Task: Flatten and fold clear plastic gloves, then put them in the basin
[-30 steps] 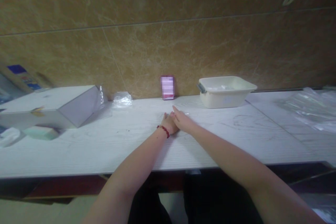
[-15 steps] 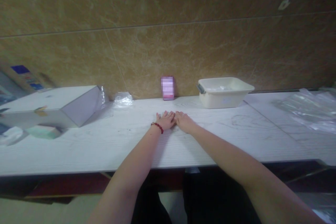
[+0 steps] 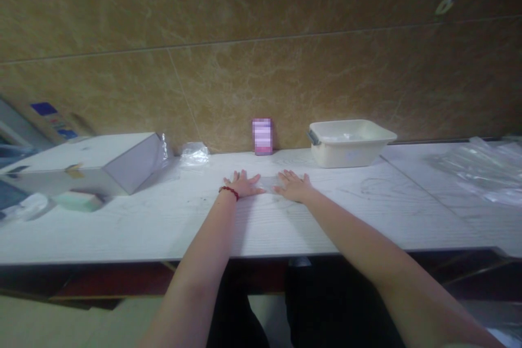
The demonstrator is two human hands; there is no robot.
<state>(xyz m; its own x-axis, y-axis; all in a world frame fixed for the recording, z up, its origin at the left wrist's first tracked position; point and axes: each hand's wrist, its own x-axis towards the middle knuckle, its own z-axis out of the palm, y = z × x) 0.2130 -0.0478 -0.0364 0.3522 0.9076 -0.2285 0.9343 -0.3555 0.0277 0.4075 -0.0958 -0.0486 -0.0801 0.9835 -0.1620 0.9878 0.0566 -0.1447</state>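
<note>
My left hand (image 3: 243, 185) lies flat on the white table (image 3: 163, 223), palm down, fingers spread, a red bead bracelet (image 3: 229, 191) on its wrist. A short gap to its right, my right hand (image 3: 294, 186) rests flat the same way, fingers spread. Neither hand holds anything. A faint clear film seems to lie on the table between the hands; I cannot make it out well. Behind them a small pink card (image 3: 261, 136) leans against the wall.
A cream plastic tub (image 3: 350, 142) stands at the back right. A white box (image 3: 85, 162) lies at the left with a pale green block (image 3: 77, 201) before it. Crumpled clear plastic (image 3: 194, 153) sits by the wall, clear plastic bags (image 3: 481, 168) at far right.
My hands were together, the right over the left; they have slid apart sideways and now lie flat with a gap between them.
</note>
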